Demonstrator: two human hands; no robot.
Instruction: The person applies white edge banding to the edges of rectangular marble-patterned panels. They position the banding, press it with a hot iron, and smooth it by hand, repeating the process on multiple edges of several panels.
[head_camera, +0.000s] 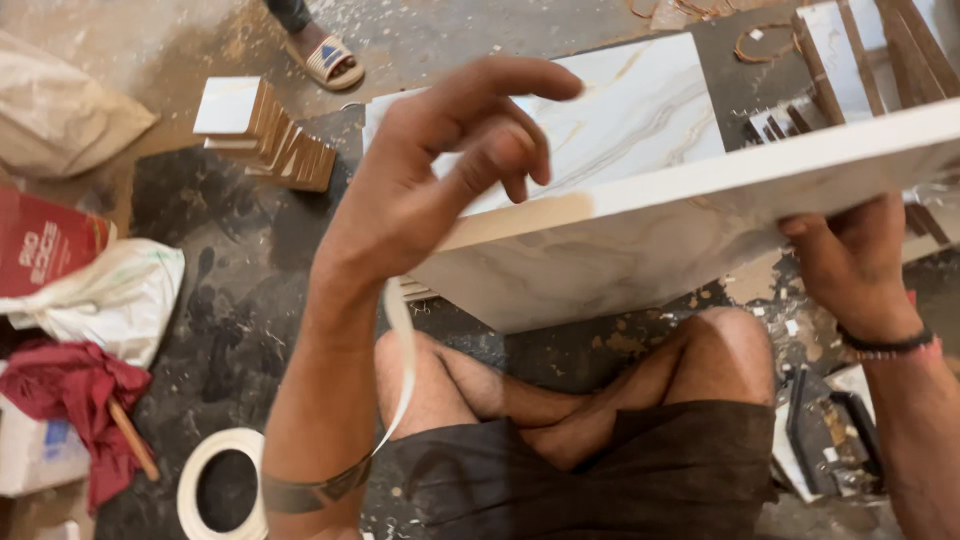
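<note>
I sit cross-legged on the floor with a white marble-patterned board (640, 250) held on edge over my knees. My left hand (430, 180) hovers at the board's near top edge, fingers curled, pinching a thin white edge-band strip (405, 350) that trails down past my forearm to a roll of white strip (222, 485) on the floor. My right hand (850, 265) grips the board's lower right side from underneath, with a dark bracelet on the wrist.
A stack of small laminated offcuts (265, 130) lies at upper left, near another person's sandalled foot (325, 55). White bags (110, 295), a red cloth (70, 395) and a red packet (40, 245) crowd the left. More board pieces (850, 60) lie upper right. A dark tool (830, 440) rests by my right knee.
</note>
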